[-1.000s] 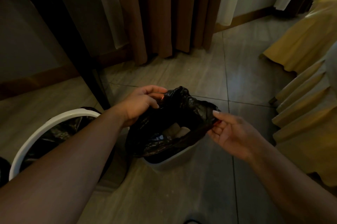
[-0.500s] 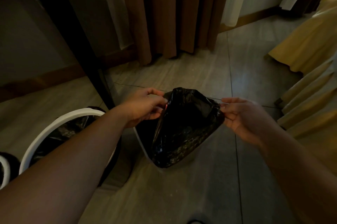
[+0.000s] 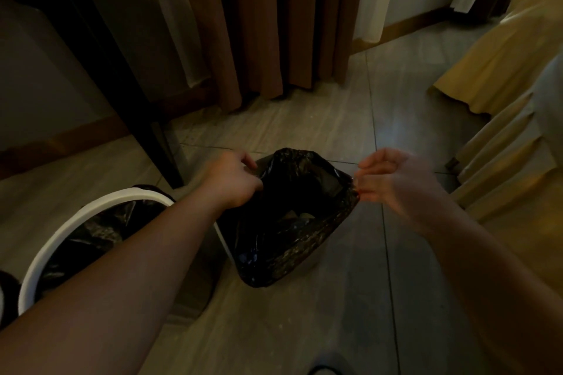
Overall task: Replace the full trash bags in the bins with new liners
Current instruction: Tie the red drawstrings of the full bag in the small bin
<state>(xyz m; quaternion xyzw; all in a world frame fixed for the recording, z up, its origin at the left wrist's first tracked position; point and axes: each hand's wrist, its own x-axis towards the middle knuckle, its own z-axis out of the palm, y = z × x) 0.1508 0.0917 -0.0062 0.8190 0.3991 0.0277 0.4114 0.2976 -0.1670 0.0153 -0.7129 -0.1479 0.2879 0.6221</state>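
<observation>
A black trash bag hangs open over a small white bin, of which only a strip of rim shows at the bag's left side. Some rubbish lies inside the bag. My left hand grips the bag's left edge with curled fingers. My right hand pinches the bag's right edge and stretches the mouth wide. A larger white-rimmed bin with a black liner stands at the lower left, partly hidden by my left forearm.
A dark table leg stands just behind the larger bin. Brown curtains hang at the back. Yellow pleated fabric fills the right side. Grey floor tiles lie in front of the bins.
The bag has been lifted higher out of the small bin. Both hands moved apart, pulling the bag's mouth wider, so the inside shows again.
</observation>
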